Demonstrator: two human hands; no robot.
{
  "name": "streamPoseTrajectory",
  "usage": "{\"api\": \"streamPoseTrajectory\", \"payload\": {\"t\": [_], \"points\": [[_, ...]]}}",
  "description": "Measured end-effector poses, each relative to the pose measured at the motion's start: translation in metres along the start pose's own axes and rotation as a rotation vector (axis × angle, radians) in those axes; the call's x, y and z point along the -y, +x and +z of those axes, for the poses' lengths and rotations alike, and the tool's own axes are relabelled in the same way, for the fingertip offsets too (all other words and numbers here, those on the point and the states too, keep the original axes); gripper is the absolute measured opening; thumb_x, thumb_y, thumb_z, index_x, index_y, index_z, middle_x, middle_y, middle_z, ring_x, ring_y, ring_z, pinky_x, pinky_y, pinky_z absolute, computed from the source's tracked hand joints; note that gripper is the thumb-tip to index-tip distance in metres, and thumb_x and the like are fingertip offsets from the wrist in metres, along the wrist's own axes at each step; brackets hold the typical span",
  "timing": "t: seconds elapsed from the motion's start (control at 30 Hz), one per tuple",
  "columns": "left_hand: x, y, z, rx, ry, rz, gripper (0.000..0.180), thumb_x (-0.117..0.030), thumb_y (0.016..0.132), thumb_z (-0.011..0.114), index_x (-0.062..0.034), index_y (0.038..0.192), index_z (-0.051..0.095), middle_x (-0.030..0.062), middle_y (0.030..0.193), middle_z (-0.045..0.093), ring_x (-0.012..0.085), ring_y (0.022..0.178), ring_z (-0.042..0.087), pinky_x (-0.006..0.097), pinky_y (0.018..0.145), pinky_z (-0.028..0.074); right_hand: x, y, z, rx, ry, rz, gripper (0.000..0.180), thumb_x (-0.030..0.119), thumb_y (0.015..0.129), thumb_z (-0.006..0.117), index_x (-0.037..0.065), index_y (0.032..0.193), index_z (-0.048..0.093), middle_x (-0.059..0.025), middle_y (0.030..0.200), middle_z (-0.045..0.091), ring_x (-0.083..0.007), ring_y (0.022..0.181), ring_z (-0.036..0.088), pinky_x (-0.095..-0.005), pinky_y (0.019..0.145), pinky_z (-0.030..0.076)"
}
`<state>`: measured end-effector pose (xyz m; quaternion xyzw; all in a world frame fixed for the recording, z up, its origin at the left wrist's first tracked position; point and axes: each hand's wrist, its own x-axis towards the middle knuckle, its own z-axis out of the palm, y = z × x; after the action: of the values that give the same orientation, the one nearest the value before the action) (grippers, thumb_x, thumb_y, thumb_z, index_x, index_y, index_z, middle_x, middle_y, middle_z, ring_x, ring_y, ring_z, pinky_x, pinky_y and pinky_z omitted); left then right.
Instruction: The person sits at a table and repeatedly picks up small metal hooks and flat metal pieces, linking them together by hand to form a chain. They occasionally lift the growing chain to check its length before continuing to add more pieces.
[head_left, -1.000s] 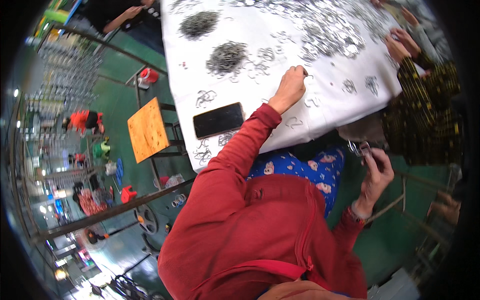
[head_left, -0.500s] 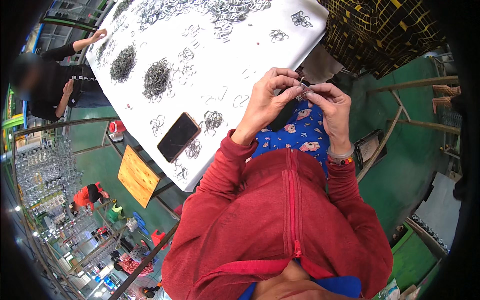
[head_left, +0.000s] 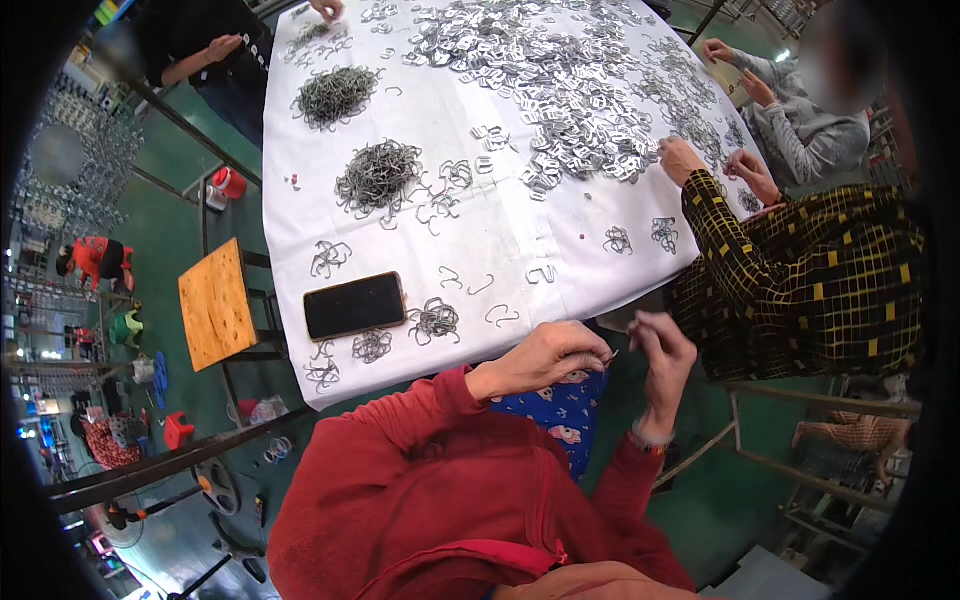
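My left hand (head_left: 555,358) is just off the near edge of the white-covered table (head_left: 590,285), its thumb and fingers pinched on a thin metal hook (head_left: 614,353) of which only a sliver shows. A short gap to the right, my right hand (head_left: 662,360) is raised with fingers curled and slightly blurred; whatever lies in its fingertips is too small to make out. Close to my left hand, loose S-shaped metal hooks (head_left: 502,316) and a tangled bunch of hooks (head_left: 435,320) lie on the cloth. Blue printed fabric (head_left: 555,430) shows below my hands.
A black phone (head_left: 355,306) lies near the table's left corner. Beyond are two dark hook piles (head_left: 378,178) and a broad heap of flat metal buckles (head_left: 590,125). Co-workers in plaid (head_left: 810,285) and grey (head_left: 815,145) sit at right. A wooden stool (head_left: 218,305) stands left.
My hands have moved apart from where their fingertips met around thin metal pieces. The view has swung, showing more of the table and the co-workers at the right.
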<state>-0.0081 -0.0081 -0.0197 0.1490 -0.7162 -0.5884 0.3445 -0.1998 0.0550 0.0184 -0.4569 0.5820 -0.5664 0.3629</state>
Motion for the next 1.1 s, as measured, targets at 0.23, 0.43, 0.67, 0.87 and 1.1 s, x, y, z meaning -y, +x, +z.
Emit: {"api": "streamPoseTrajectory", "payload": {"t": [0.23,0.43,0.67,0.87,1.1], "points": [[0.002,-0.014,-0.005,-0.119,0.034,0.06,0.012,-0.009,0.084,0.067,-0.0034,0.095,0.066,0.0071,0.091,0.068,0.0247,0.088,0.063,0.036,0.081,0.048,-0.081,0.159,0.107,0.268,-0.572,-0.568,0.034,0.004,0.08,0.068,0.003,0.114,0.064,-0.0152,0.099,0.065,-0.0262,0.089,0.062,-0.033,0.075,0.049],[-0.007,-0.017,-0.01,-0.143,0.062,0.065,0.013,-0.012,0.085,0.065,-0.0051,0.096,0.066,0.0086,0.092,0.067,0.0265,0.088,0.062,0.037,0.08,0.047,-0.107,0.199,0.124,0.203,-0.73,-0.443,0.028,0.001,0.082,0.064,0.001,0.11,0.067,-0.0168,0.094,0.067,-0.0245,0.079,0.065,-0.0328,0.068,0.051],[-0.01,-0.01,-0.015,-0.164,0.083,0.055,0.014,-0.01,0.084,0.067,-0.0043,0.097,0.067,0.0078,0.087,0.067,0.0247,0.084,0.063,0.035,0.077,0.048,-0.025,0.074,0.05,0.057,0.055,0.077,0.02,-0.006,0.082,0.064,-0.009,0.102,0.066,-0.012,0.093,0.068,-0.0187,0.084,0.067,-0.0268,0.073,0.054],[-0.016,0.007,-0.009,-0.127,0.131,0.111,0.012,-0.01,0.084,0.067,-0.0052,0.095,0.067,0.0071,0.085,0.067,0.0249,0.08,0.062,0.035,0.076,0.047,0.021,-0.007,0.024,-0.068,0.062,-0.059,0.018,-0.015,0.079,0.062,-0.006,0.093,0.067,-0.0069,0.087,0.066,-0.0109,0.079,0.06,-0.0221,0.071,0.049],[-0.02,0.008,-0.002,-0.145,0.163,0.109,0.013,-0.01,0.082,0.068,-0.0066,0.095,0.066,0.0074,0.083,0.066,0.0251,0.081,0.061,0.036,0.078,0.047,0.008,-0.016,0.017,-0.092,0.359,0.002,0.018,-0.013,0.081,0.062,-0.006,0.097,0.067,-0.009,0.089,0.066,-0.0134,0.077,0.06,-0.0238,0.065,0.047]]}}
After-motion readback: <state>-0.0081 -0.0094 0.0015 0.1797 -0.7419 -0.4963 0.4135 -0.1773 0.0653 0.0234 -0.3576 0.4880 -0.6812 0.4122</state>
